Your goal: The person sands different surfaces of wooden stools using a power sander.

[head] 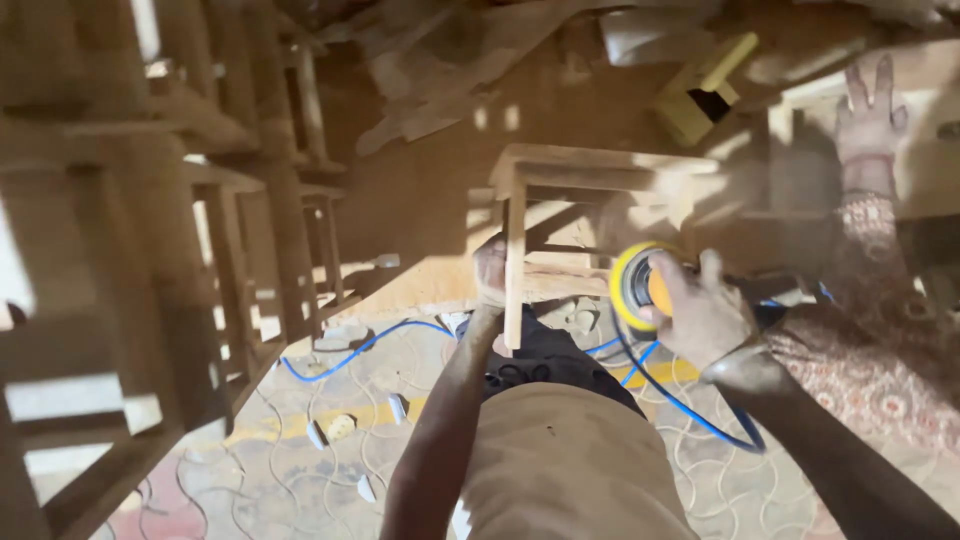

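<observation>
The small pale wooden stool frame (560, 200) stands on the dusty patterned floor (300, 470) just ahead of the person's knees. It looks rigid and fairly light, with hard edges, and is best steadied by a leg. The left hand (490, 272) does so, arm stretched forward, fingers wrapped tight round the near front leg. The round yellow-padded power sander (640, 287) looks compact but weighty, best gripped over its top. The right hand (703, 315) clasps it there, fingers closed over the body, pad facing the frame. A blue hose (360, 345) trails over the floor.
</observation>
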